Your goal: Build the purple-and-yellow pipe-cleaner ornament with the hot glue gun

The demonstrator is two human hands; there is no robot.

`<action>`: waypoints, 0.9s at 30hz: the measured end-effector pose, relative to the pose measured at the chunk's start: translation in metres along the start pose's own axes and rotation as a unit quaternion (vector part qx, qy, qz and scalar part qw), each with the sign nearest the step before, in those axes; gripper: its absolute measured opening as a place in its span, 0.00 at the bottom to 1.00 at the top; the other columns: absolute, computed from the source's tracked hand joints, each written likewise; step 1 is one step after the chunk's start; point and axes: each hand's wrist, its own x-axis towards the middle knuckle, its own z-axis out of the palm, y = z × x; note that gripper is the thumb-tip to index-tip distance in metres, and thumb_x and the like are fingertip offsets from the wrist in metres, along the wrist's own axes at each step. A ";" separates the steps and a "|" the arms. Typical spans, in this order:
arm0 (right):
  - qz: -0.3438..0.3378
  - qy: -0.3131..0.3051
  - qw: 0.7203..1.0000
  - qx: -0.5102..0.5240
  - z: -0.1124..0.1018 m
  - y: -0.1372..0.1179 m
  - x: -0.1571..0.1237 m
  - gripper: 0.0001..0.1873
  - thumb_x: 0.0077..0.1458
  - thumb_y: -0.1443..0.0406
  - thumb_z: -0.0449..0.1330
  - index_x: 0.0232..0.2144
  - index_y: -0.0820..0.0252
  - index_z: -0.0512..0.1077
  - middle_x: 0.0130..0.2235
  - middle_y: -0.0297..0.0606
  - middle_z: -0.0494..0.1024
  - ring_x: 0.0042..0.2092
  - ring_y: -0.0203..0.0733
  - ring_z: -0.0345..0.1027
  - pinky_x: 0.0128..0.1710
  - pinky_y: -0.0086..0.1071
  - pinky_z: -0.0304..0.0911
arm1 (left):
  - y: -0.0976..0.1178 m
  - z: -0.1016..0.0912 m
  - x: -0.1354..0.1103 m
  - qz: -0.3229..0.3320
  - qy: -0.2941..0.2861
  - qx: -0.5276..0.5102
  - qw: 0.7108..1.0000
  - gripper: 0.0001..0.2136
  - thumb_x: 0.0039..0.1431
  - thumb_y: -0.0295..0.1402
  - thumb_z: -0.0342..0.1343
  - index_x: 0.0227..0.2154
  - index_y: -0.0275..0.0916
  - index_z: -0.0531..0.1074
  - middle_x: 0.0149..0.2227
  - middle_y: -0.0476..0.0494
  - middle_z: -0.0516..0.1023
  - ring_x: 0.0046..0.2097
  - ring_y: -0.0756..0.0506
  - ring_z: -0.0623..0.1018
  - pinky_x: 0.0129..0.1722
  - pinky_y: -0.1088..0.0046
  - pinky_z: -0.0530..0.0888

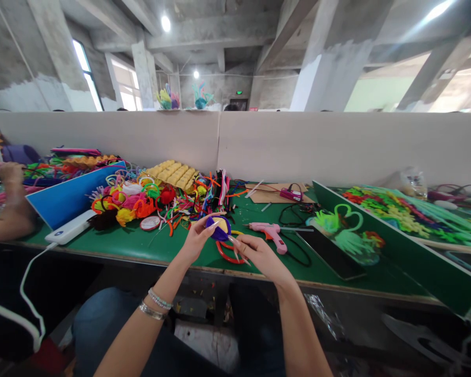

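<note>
A small round purple piece point(215, 234) with a pale yellow middle, which looks made of fuzzy pipe cleaner, is raised just over the table's front edge. My left hand point(197, 239) grips it from the left, thumb across its face. At its lower right rim, the fingertips of my right hand point(255, 252) are pinched together, and their contact with the rim is partly hidden. Red pipe cleaner loops point(228, 255) lie beneath and between my hands. A pink glue gun point(272, 234) rests on its side to the right of my right hand.
A heap of colourful pipe cleaner pieces point(127, 201) and a yellow egg-tray sheet point(172, 174) lie at left. A white power strip point(73, 228) stands by a blue divider point(78, 193). At right are a phone point(329, 252), a green swan figure point(351, 235) and a green divider point(400, 251).
</note>
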 end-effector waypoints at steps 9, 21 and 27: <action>-0.021 -0.012 1.000 -0.008 -0.002 -0.003 -0.003 0.24 0.52 0.47 0.51 0.18 0.60 0.59 0.19 0.28 0.57 0.24 0.30 0.50 0.25 0.27 0.49 | -0.005 -0.006 0.001 0.008 -0.037 0.000 0.999 0.33 0.38 0.50 0.62 0.47 0.37 0.69 0.45 0.35 0.75 0.43 0.41 0.76 0.42 0.67 0.73; -0.033 0.017 0.996 -0.080 0.001 -0.001 -0.005 0.20 0.56 0.52 0.51 0.21 0.61 0.63 0.21 0.28 0.57 0.25 0.30 0.49 0.24 0.27 0.47 | 0.003 -0.012 0.000 0.027 -0.016 -0.026 0.999 0.30 0.26 0.43 0.70 0.38 0.39 0.71 0.40 0.42 0.77 0.42 0.42 0.77 0.43 0.66 0.73; -0.040 0.048 0.997 -0.038 0.001 0.006 0.000 0.16 0.54 0.53 0.53 0.29 0.60 0.67 0.26 0.31 0.64 0.27 0.32 0.53 0.25 0.27 0.51 | 0.005 -0.009 0.002 0.062 -0.010 -0.008 0.998 0.24 0.29 0.36 0.69 0.36 0.39 0.72 0.37 0.45 0.78 0.38 0.45 0.77 0.39 0.70 0.74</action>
